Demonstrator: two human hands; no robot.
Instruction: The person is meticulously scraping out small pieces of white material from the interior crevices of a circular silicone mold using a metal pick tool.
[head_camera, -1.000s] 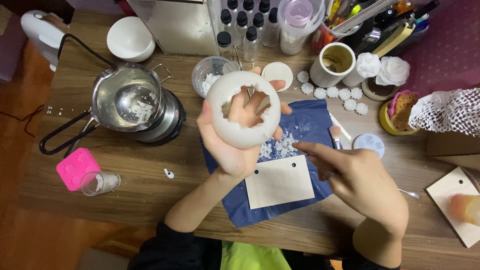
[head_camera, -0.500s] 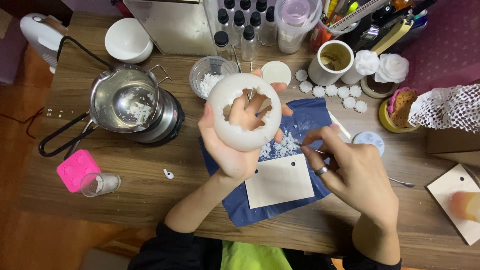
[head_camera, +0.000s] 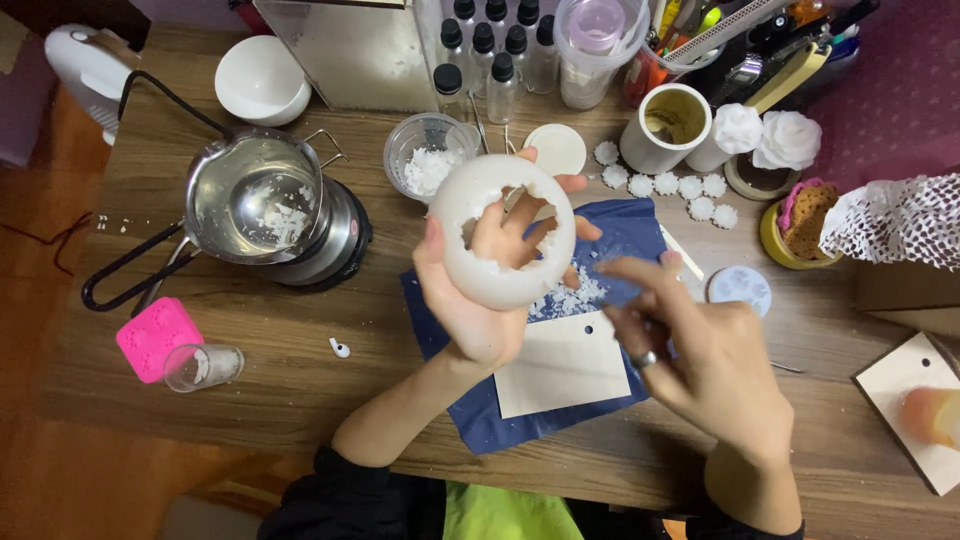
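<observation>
My left hand (head_camera: 470, 300) holds up a white hollow wax sphere (head_camera: 500, 232) with a ragged opening, fingers showing through the hole. It hovers over a dark blue cloth (head_camera: 460, 330) strewn with white wax flakes (head_camera: 570, 296). My right hand (head_camera: 700, 350), wearing a ring, sits just right of the sphere above the cloth, fingers pinched together; whether a thin tool is in them cannot be made out. A beige card (head_camera: 565, 365) lies on the cloth below the sphere.
A metal melting pot (head_camera: 255, 200) with wax bits sits on a hot plate at left. A pink mould (head_camera: 155, 335) and small glass (head_camera: 200, 367) lie near the table's left front. A cup of flakes (head_camera: 430, 160), bottles (head_camera: 480, 50), a mug (head_camera: 665, 125) and white wax flowers (head_camera: 670, 185) line the back.
My left hand has tilted and lowered the sphere slightly toward the cloth. My right hand moved up from the cloth's edge, closer to the sphere.
</observation>
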